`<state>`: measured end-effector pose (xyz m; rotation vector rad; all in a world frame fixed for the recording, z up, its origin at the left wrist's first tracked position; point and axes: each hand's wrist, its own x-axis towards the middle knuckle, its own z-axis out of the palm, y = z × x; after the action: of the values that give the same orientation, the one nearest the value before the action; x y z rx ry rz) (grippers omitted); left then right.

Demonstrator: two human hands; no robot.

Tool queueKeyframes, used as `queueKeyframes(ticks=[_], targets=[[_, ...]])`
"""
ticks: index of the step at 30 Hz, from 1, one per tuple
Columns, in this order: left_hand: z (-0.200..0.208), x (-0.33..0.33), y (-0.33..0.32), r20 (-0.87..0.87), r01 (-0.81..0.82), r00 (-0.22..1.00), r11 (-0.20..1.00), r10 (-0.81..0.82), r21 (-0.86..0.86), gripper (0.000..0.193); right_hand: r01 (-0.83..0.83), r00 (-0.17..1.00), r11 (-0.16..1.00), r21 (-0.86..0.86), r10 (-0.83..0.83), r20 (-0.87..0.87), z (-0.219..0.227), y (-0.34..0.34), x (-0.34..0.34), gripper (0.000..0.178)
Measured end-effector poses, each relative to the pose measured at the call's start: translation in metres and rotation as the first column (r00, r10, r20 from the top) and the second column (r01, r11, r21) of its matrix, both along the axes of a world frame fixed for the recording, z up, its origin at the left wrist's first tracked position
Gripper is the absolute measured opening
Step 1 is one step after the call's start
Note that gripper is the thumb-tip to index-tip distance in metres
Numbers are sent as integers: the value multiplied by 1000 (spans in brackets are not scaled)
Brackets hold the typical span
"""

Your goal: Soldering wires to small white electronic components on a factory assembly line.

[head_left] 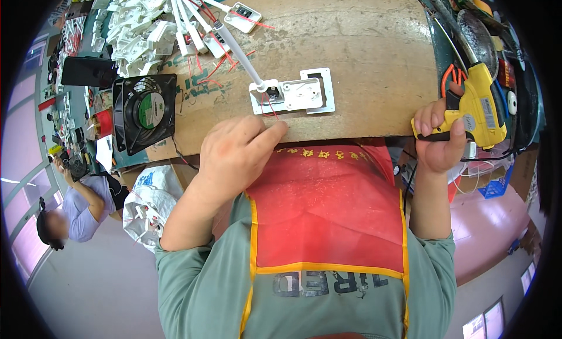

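In front of me on the wooden board lies a small white plastic housing [301,95] with a dark component in its left end. A white tube [239,53] rises at a slant from that end. Thin red wire [275,112] hangs from the housing's near side to my left hand [240,147], whose thumb and forefinger are pinched on its end. Beneath the housing's right end sits a flat white square frame [328,92]. My right hand [439,134] is wrapped round the handle of a yellow pistol-shaped soldering gun [480,108] at the board's right edge.
White plastic housings [137,37] are heaped at the far left, with several tube assemblies and red wires beside them. A black fan [144,112] stands left of my hand. Orange-handled pliers [449,75] and other tools crowd the right. Another person [88,207] sits at the left.
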<state>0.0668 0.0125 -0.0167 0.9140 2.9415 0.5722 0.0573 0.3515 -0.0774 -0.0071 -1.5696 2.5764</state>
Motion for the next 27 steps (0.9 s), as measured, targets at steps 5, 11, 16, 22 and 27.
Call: queueKeyframes(ticks=[5,11,16,22,27], targets=[[1,-4,3,-52,33,998,994,-39,-101,31,-9,1000,1000,-10,9,-2,0,0,0,62],[1,-15,7,-64,48,997,998,-50,-28,25,-6,1000,1000,3,6,3,0,1,1,62],[0,-19,30,-78,-126,985,943,157,309,16,-2,1000,1000,30,2,6,2,0,3,64],[-21,-31,48,-213,-110,954,907,212,407,19,-63,998,990,128,58,38,12,-1,21,76],[-25,-27,52,-239,-172,935,924,263,342,17,-259,947,966,11,252,199,24,1,46,89]])
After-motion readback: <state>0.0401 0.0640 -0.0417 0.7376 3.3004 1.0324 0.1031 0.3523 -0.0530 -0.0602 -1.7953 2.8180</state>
